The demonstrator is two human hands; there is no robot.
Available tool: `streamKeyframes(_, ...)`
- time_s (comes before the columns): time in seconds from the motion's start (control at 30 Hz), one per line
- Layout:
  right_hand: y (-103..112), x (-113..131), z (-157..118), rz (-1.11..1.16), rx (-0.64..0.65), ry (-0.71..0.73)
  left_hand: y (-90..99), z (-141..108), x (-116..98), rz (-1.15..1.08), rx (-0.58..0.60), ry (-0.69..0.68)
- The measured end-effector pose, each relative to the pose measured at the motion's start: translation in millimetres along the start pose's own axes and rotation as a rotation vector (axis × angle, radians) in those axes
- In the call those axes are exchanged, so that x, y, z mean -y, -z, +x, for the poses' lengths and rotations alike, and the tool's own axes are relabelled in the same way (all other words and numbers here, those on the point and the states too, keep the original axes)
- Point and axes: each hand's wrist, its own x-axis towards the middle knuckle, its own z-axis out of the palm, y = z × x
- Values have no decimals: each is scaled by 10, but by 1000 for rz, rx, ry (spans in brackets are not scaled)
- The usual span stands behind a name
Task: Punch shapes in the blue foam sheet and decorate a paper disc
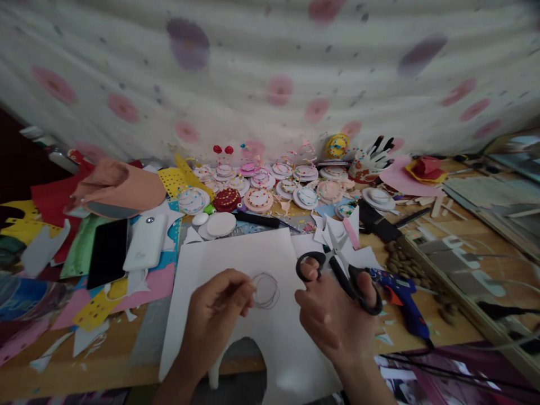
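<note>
Between thumb and fingertips, my left hand (223,309) pinches a small coil of thin wire or thread (266,291) above the white sheet (236,259). My right hand (341,309) has its thumb and a finger through the black handles of a pair of scissors (337,253). The scissor blades point away from me and stand slightly apart. Under my hands, the white sheet has a rounded cutout at its near edge. Two white discs (221,224) lie just past its far edge.
Small round decorated pieces (259,199) crowd the back. At left are a phone (107,253), a white power bank (145,242), a peach cap (120,188) and foam scraps. A blue glue gun (403,298) and power strip (455,264) lie at right.
</note>
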Motion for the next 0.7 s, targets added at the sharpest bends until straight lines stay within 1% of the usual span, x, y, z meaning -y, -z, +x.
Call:
streamKeyframes(0.07,29,-58,-14,-45,29,-8,-47,-26,62,30,172,-28)
streamKeyframes(0.13,52,-124,-34,-111,77,-57,-103,-69,136,53,323,-53)
streamKeyframes(0.2,70,-193,-60,-163,117,-107,-150,-128,205,59,410,-32)
streamKeyframes(0.23,77,-226,-74,-171,130,-121,-166,-160,234,58,430,-13)
streamKeyframes(0.33,102,-302,-123,-189,164,-130,-148,-243,286,87,405,36)
streamKeyframes(0.4,134,-305,-165,-234,198,-136,-65,-267,296,114,411,42)
streamKeyframes(0.43,160,-288,-190,-260,196,-134,-3,-264,298,121,418,34)
streamKeyframes(0.47,194,-258,-219,-283,162,-120,68,-251,302,124,418,16)
streamKeyframes(0.5,236,-217,-250,-305,92,-92,142,-228,309,128,396,-12)
streamKeyframes(0.53,285,-169,-284,-334,-10,-49,212,-196,321,142,350,-41)
streamKeyframes(0.6,402,-66,-350,-440,-267,60,311,-109,358,220,241,-91)
streamKeyframes(0.67,528,15,-404,-636,-493,149,324,-7,409,327,170,-95)
streamKeyframes(0.7,590,40,-423,-759,-572,175,297,44,437,367,148,-70)
